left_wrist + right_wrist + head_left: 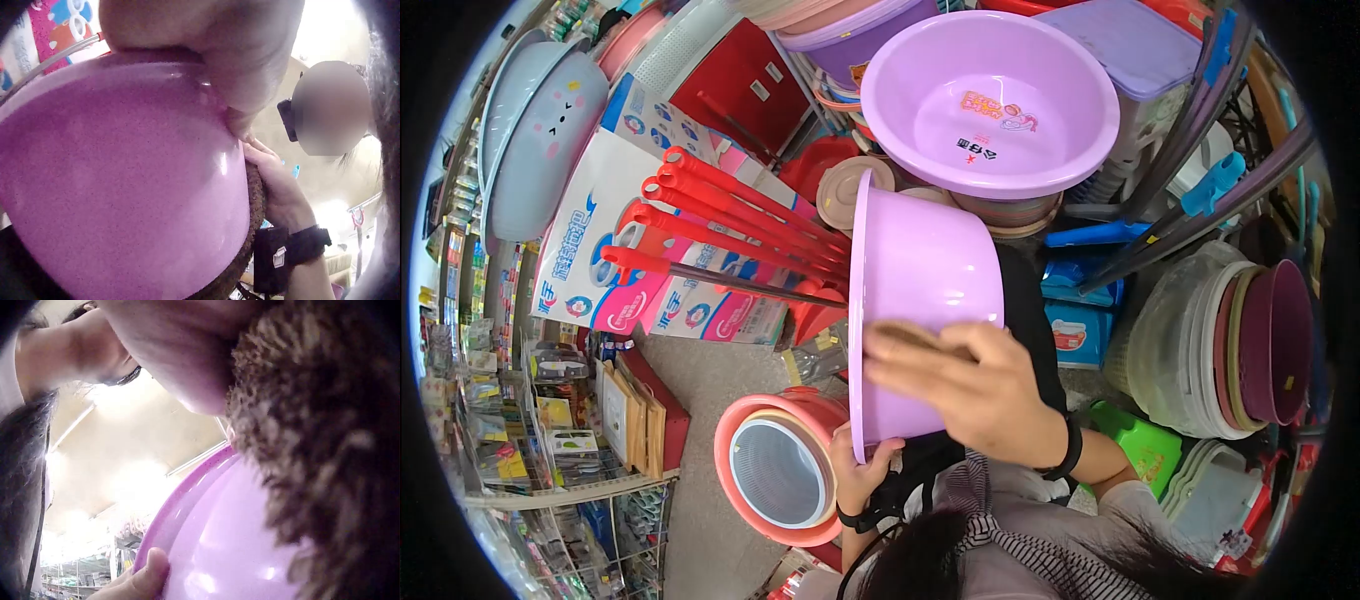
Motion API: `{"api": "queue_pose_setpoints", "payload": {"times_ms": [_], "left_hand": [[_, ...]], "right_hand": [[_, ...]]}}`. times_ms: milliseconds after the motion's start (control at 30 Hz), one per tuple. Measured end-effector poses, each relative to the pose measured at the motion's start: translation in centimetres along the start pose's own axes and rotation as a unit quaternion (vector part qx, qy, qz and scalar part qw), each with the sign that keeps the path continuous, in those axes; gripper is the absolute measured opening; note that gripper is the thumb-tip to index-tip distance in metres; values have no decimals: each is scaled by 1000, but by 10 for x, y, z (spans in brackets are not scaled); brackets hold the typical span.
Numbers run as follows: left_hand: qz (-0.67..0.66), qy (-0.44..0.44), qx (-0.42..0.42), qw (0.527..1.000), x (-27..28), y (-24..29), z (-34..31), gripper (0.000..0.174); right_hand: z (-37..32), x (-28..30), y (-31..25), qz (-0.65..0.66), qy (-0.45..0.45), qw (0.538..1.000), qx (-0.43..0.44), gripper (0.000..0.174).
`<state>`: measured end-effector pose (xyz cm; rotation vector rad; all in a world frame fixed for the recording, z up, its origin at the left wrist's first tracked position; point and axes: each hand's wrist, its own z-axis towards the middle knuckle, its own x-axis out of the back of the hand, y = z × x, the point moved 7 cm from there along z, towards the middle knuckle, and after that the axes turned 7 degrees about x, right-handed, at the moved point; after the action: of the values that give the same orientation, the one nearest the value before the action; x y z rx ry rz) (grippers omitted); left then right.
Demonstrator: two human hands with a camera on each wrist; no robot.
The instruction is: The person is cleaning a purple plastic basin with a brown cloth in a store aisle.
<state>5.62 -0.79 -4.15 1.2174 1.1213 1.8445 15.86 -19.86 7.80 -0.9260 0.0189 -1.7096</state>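
Observation:
A purple basin (925, 260) is tipped onto its side in front of the person, its rim to the left in the head view. At the low end of that rim, the left hand (862, 470) grips the edge, thumb on one face. Against the outer wall lies a fuzzy brown cloth (915, 335), held by the blurred right hand (970, 390). The left wrist view shows the basin (125, 175) close up, with the cloth (250, 212) along its edge beneath the right hand (275, 181). Shaggy pile of the cloth (306, 437) fills much of the right wrist view.
Another purple basin (990, 100) sits on a stack ahead. Red-handled poles (740, 220) lean at the left, near printed boxes (615, 215). Nested baskets (780, 470) stand on the floor. Stacked tubs (1220, 340) and a green plastic item (1135, 445) are at the right.

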Motion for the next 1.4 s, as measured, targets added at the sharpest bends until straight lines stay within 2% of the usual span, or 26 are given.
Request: {"api": "queue_pose_setpoints", "payload": {"times_ms": [67,133,200,267,300,333,400,500,533,600,667,733,767,800,833,867,933,967,1067,1200,1267,1333,1400], "left_hand": [[-13,-8,38,999,3,1,2,37],[-15,-16,65,998,7,-1,3,31],[-20,-22,95,995,8,2,3,26],[-84,18,175,981,9,7,5,27],[-95,-15,171,981,8,14,7,37],[-96,-13,172,980,8,25,12,37],[-56,-62,96,992,2,55,21,44],[-64,-78,50,994,3,62,23,52],[-65,-77,50,994,3,62,23,52],[-218,-106,113,963,-1,60,20,59],[-220,-89,85,968,-4,67,23,56],[-7,-37,73,997,-1,65,21,48],[-7,-38,74,997,-3,65,21,48],[-12,5,83,996,-1,62,22,43],[-17,49,91,994,3,60,23,39],[-16,47,92,995,4,57,23,39],[46,28,50,997,5,59,23,37],[45,27,49,997,3,60,23,37],[34,30,25,999,3,60,25,37],[-17,39,58,997,10,47,26,35],[18,27,37,999,5,52,25,34],[31,19,13,999,1,53,24,35],[56,14,1,998,1,53,23,35]], "right_hand": [[-6,-6,-13,-6,-3,1000,18,40],[-17,-18,-32,-27,-49,994,90,37],[-29,-29,-43,-36,-109,985,132,41],[-39,-37,-43,-37,-129,982,130,40],[-40,-36,-43,-36,-131,982,132,40],[-39,-34,-42,-22,-131,983,128,40],[-39,-30,-40,-7,-132,983,125,41],[-41,-28,-35,25,-174,977,121,43],[-44,-29,-36,43,-198,970,134,39],[-48,-29,-36,59,-223,962,146,35],[-51,-28,-38,66,-224,958,166,35],[-48,-22,-34,75,-204,964,151,36],[-41,-11,-26,65,-125,983,120,37],[-35,2,-16,56,-45,993,89,38],[-31,7,-6,20,-30,998,51,38],[-27,14,7,-40,17,998,45,37],[-16,24,34,-52,78,994,-54,38],[-17,21,38,-66,92,992,-52,38],[-18,13,18,-43,49,998,-17,39],[-23,7,3,5,-17,999,35,38],[-16,12,23,12,24,1000,12,34],[-4,15,38,-20,53,996,-73,34],[-5,10,29,-30,35,998,-42,36]]}}
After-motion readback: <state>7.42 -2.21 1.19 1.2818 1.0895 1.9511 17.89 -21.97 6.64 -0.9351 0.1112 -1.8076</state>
